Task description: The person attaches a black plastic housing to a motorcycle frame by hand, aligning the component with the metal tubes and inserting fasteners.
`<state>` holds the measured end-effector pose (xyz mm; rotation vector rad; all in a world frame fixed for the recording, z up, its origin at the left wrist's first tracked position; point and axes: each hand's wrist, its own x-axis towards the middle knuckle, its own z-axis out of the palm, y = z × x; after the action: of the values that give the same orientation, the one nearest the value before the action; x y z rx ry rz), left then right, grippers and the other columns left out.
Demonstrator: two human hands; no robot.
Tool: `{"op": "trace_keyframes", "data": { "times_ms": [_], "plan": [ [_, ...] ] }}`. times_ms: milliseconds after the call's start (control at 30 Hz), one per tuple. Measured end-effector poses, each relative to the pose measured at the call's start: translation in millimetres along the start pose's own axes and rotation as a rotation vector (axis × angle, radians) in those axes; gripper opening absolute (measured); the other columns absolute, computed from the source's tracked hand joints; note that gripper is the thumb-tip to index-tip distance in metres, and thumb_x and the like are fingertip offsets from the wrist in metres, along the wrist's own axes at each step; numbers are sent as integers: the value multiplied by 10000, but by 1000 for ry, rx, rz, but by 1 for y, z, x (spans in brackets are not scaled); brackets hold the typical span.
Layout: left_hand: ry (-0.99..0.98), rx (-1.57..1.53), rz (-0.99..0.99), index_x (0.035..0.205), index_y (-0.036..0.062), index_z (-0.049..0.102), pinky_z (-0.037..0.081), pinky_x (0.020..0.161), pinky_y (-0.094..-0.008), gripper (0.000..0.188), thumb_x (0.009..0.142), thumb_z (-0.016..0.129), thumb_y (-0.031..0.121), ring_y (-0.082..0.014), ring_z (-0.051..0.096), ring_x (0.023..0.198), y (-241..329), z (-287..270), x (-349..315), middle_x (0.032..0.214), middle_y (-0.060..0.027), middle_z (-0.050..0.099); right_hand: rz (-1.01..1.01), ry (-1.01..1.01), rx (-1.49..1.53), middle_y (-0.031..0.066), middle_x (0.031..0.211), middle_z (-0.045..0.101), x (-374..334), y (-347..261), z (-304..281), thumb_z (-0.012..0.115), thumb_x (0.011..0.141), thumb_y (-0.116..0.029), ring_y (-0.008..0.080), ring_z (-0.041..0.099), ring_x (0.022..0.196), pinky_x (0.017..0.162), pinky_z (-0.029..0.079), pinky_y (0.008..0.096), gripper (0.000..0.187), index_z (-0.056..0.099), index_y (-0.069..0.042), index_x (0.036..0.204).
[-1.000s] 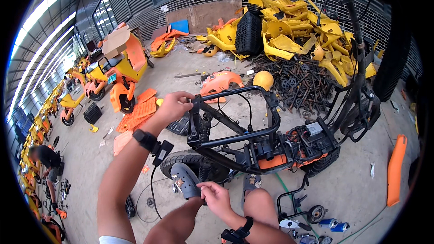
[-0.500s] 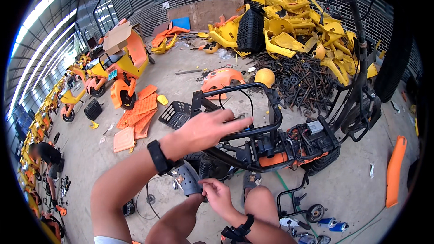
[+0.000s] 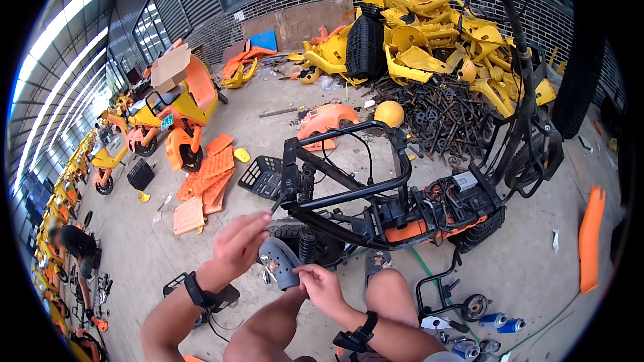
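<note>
A stripped scooter frame of black tubing stands in front of me. My left hand is at its near left corner, fingers drawn together beside a short thin dark piece. Whether that piece belongs to the frame is unclear. My right hand is closed in a pinch in front of my grey clog; anything between its fingertips is too small to make out. A black shock absorber stands just beyond the clog. Exposed wiring and a battery-like box sit on the frame's right part.
Yellow body panels are heaped by the wall above dark metal parts. Orange panels and a black basket lie at left. Blue cans stand lower right. Another person bends over at far left beside parked scooters.
My left hand has moved down and left, from over the frame's top tube to its near left corner. My right hand stays pinched in front of the clog. The view has shifted slightly.
</note>
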<state>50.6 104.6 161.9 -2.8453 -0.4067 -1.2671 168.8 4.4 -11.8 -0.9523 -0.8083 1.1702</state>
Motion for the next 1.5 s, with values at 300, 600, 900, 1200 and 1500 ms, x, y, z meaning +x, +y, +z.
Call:
{"op": "trace_keyframes", "data": {
  "times_ms": [300,600,900,1200,1500],
  "plan": [
    [13,-295,-786,1149,-12,535,387,427,-229,238,994,515,167,-57,489,522,-88,2,-4,716,-7,522,9,-30,6,-13,698,600,-2,6,3,538,942,-84,28,528,628,560,408,197,170,669,-12,1024],
    [-237,-420,-988,1200,-18,542,396,460,-229,306,922,606,92,-71,475,561,-128,41,82,720,-17,555,8,-15,1,-20,698,596,0,7,3,539,947,-88,25,518,621,543,396,196,170,668,-16,1032],
    [-550,-170,-513,1138,18,623,501,709,-332,339,807,654,83,-186,623,724,-103,99,142,851,-84,669,31,-8,7,-11,706,604,1,6,1,537,938,-64,29,525,631,573,410,196,171,671,1,1024],
    [-397,-140,-17,1030,72,592,503,664,-387,213,825,650,87,-303,632,733,-7,92,125,826,-107,628,3,7,7,-16,694,573,0,7,1,526,950,-62,44,503,622,555,400,210,173,669,-9,1033],
    [-255,8,344,1085,13,549,508,547,-310,377,728,669,-3,-202,640,667,14,32,27,1058,-136,655,23,-10,28,-9,711,581,-4,-4,3,537,947,-57,44,526,645,599,423,205,159,667,1,1018]
  ]
}}
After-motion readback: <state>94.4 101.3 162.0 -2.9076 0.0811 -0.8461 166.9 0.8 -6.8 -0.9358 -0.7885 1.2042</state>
